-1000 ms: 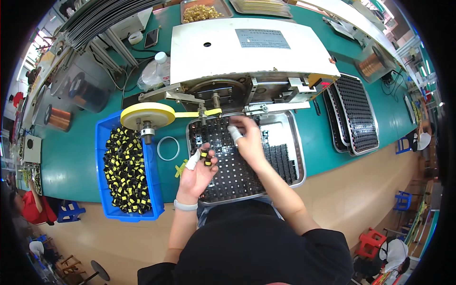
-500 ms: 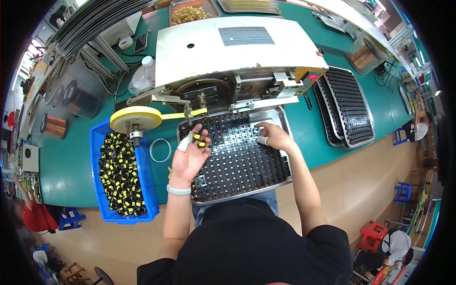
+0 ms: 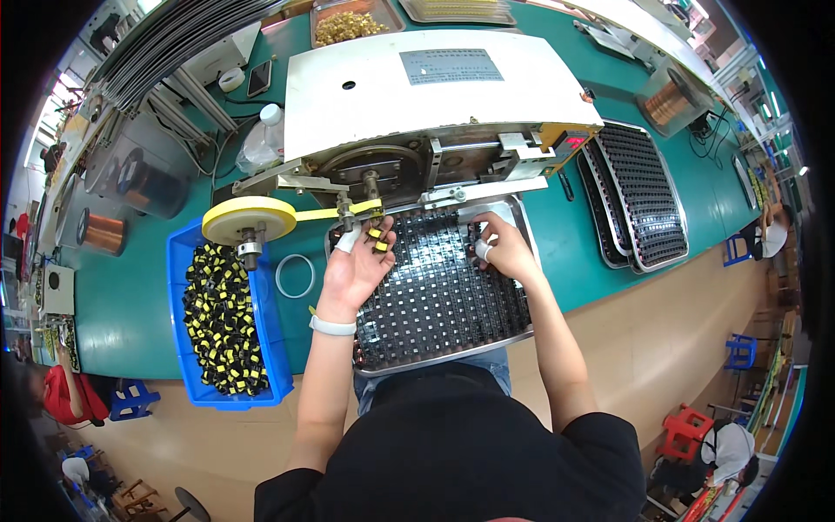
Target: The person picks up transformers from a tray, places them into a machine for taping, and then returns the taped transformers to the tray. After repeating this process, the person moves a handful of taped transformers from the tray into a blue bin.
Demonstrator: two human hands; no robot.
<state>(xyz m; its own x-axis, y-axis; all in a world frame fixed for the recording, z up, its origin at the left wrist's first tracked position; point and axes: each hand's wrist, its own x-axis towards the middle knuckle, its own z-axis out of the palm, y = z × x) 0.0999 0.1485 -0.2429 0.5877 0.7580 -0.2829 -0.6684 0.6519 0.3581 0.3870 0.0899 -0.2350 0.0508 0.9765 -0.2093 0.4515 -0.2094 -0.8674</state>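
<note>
My left hand point(image 3: 350, 274) is turned palm up below the machine's tape arm. Its curled fingers hold a few small black coil bobbins point(image 3: 379, 244) wrapped in yellow tape. White covering shows on one of its fingers. Over the far right part of a metal tray point(image 3: 435, 358), my right hand point(image 3: 511, 252) bends its fingers down in a pinch; whatever lies between the fingertips is too small to make out. Rows of small black parts point(image 3: 426, 300) fill much of that tray. A yellow tape roll point(image 3: 250, 217) sits left of my left hand, its strip running to the machine point(image 3: 383, 87).
A blue bin point(image 3: 281, 383) full of yellow-taped bobbins stands at left, beside a white ring point(image 3: 295, 276). Stacked trays of black parts point(image 3: 644, 196) lie at right. Copper wire spools point(image 3: 103, 232), a plastic bottle point(image 3: 270, 122) and a phone point(image 3: 258, 78) are also around.
My left hand has shifted slightly right with the bobbins, its fingers nearer the tape arm. My right hand has moved a little up, its fingers more bent.
</note>
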